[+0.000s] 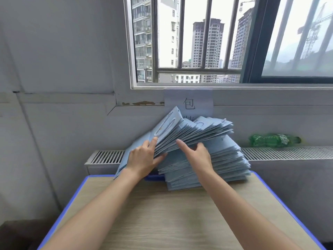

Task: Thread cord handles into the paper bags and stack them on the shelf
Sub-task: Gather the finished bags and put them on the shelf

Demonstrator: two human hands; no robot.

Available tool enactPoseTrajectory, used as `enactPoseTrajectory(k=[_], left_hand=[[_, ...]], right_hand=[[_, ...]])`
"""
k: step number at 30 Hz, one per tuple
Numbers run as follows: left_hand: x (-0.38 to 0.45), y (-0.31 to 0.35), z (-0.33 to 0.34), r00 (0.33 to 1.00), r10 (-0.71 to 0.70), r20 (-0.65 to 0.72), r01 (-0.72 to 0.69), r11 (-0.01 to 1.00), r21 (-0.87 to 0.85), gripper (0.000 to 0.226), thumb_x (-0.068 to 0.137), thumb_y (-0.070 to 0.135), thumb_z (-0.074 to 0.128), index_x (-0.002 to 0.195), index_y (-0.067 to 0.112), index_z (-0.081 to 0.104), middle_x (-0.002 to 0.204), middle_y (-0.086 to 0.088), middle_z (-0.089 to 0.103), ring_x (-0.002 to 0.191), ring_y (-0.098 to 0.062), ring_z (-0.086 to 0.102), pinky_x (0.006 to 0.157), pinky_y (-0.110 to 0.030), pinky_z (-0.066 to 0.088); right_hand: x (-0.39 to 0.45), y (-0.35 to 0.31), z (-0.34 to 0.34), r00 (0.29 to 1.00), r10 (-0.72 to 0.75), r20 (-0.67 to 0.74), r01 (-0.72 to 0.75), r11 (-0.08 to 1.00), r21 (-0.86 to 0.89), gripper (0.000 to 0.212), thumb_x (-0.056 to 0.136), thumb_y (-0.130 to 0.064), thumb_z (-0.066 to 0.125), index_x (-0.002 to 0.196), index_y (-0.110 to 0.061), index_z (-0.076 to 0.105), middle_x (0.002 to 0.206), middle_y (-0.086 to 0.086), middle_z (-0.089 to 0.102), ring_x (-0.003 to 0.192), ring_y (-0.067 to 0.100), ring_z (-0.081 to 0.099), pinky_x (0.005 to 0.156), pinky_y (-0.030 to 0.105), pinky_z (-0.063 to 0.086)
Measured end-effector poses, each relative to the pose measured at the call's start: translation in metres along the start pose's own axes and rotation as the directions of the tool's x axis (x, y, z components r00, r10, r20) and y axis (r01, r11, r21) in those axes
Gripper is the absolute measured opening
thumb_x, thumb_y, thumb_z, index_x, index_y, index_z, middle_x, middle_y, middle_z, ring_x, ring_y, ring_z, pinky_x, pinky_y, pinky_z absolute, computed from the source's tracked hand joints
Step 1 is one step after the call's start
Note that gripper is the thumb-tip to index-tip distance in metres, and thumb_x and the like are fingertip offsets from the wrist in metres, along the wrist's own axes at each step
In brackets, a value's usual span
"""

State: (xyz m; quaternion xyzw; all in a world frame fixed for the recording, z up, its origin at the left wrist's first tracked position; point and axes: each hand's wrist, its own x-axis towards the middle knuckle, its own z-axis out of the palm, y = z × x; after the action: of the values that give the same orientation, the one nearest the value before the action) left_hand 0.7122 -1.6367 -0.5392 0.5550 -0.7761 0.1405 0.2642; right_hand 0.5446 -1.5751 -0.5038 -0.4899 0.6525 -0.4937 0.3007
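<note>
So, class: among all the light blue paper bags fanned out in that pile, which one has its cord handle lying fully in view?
The leftmost, most upright paper bag, beside the left hand: its twisted cord handle loops across its face, while the others show only edges.

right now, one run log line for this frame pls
stage: sorting stack | left hand: grips fanned blue paper bags | right hand: open, on stack | corded bag on top | desk

We see soft, even daylight via the window (225, 40); sky blown out white. Shadows faint on the desk (162, 213). Wide-angle bends edges, esp. the wall (54, 60). Slight motion blur on the right hand (200, 156).
</note>
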Motion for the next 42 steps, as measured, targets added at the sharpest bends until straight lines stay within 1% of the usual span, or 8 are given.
enactPoseTrajectory(k=[6, 15, 19, 22, 28, 33, 38, 42], left_hand=[[-0.013, 0.005, 0.005, 0.998, -0.061, 0.011, 0.061, 0.994, -0.091, 0.082, 0.083, 0.066, 0.05, 0.147, 0.022, 0.024, 0.129, 0.001, 0.05, 0.117, -0.02, 0.05, 0.086, -0.036, 0.044], [-0.017, -0.023, -0.03, 0.949, -0.302, 0.095, 0.289, 0.706, -0.646, 0.042, 0.093, 0.039, 0.054, 0.126, 0.013, 0.051, 0.126, -0.008, 0.039, 0.118, -0.024, 0.047, 0.102, -0.035, 0.038], [-0.018, -0.043, -0.065, 0.883, -0.434, 0.177, 0.428, 0.59, -0.685, 0.091, 0.081, 0.049, 0.067, 0.146, 0.005, 0.022, 0.148, -0.011, 0.021, 0.138, -0.022, 0.025, 0.112, -0.031, 0.021], [-0.032, -0.064, -0.096, 0.877, -0.379, 0.295, 0.44, 0.386, -0.811, 0.15, 0.036, 0.08, 0.075, 0.15, 0.008, 0.009, 0.15, 0.003, 0.024, 0.136, -0.012, 0.03, 0.115, -0.038, 0.026], [-0.095, -0.065, -0.141, 0.907, -0.036, 0.421, 0.419, -0.041, -0.907, 0.097, 0.025, 0.052, 0.093, 0.109, 0.013, 0.062, 0.1, -0.008, 0.073, 0.085, -0.022, 0.071, 0.067, -0.032, 0.058], [-0.112, -0.044, -0.154, 0.932, -0.176, 0.316, 0.317, -0.024, -0.948, 0.062, 0.053, 0.026, 0.082, 0.108, 0.006, 0.061, 0.09, -0.005, 0.074, 0.076, -0.017, 0.07, 0.061, -0.028, 0.056], [-0.114, -0.047, -0.165, 0.947, -0.249, 0.203, 0.211, 0.004, -0.977, 0.097, 0.038, 0.041, 0.091, 0.122, 0.013, 0.052, 0.122, -0.014, 0.06, 0.105, -0.026, 0.065, 0.081, -0.04, 0.056], [-0.138, -0.05, -0.16, 0.958, -0.107, 0.267, 0.27, 0.017, -0.963, 0.114, 0.032, 0.056, 0.091, 0.129, 0.014, 0.048, 0.115, -0.001, 0.068, 0.105, -0.016, 0.065, 0.076, -0.025, 0.054]], right_hand=[[0.021, -0.028, 0.061, 0.981, 0.171, -0.093, -0.107, 0.871, 0.48, 0.088, 0.064, -0.035, 0.084, 0.125, -0.008, 0.026, 0.129, 0.01, 0.045, 0.118, 0.025, 0.046, 0.099, 0.033, 0.041], [-0.001, -0.031, 0.062, 0.97, 0.024, -0.242, 0.075, 0.918, 0.389, 0.044, 0.081, -0.007, 0.064, 0.118, -0.004, 0.039, 0.104, 0.007, 0.059, 0.091, 0.023, 0.059, 0.078, 0.026, 0.043], [-0.023, -0.038, 0.037, 0.976, -0.148, -0.161, 0.201, 0.898, 0.392, 0.045, 0.078, -0.008, 0.065, 0.115, -0.007, 0.04, 0.095, 0.003, 0.058, 0.087, 0.023, 0.057, 0.074, 0.029, 0.045], [-0.04, -0.035, 0.013, 0.957, -0.29, -0.023, 0.284, 0.911, 0.301, 0.051, 0.066, -0.018, 0.071, 0.111, -0.011, 0.048, 0.1, 0.005, 0.064, 0.093, 0.023, 0.061, 0.078, 0.039, 0.053], [-0.081, -0.02, -0.024, 0.8, -0.463, 0.381, 0.294, 0.857, 0.423, 0.051, 0.069, -0.015, 0.071, 0.117, -0.015, 0.053, 0.108, 0.004, 0.067, 0.097, 0.016, 0.064, 0.078, 0.029, 0.054], [-0.095, -0.026, -0.035, 0.742, -0.478, 0.47, 0.254, 0.85, 0.462, 0.066, 0.063, -0.012, 0.072, 0.125, -0.013, 0.048, 0.116, 0.008, 0.066, 0.107, 0.024, 0.062, 0.081, 0.033, 0.053], [-0.092, -0.049, -0.06, 0.736, -0.462, 0.494, 0.254, 0.866, 0.432, 0.095, 0.047, -0.024, 0.079, 0.133, -0.012, 0.042, 0.123, 0.01, 0.062, 0.113, 0.024, 0.059, 0.085, 0.032, 0.051], [-0.104, -0.029, -0.063, 0.734, -0.44, 0.517, 0.193, 0.865, 0.462, 0.101, 0.051, -0.032, 0.086, 0.138, -0.026, 0.035, 0.131, 0.002, 0.057, 0.119, 0.021, 0.055, 0.096, 0.04, 0.045]])
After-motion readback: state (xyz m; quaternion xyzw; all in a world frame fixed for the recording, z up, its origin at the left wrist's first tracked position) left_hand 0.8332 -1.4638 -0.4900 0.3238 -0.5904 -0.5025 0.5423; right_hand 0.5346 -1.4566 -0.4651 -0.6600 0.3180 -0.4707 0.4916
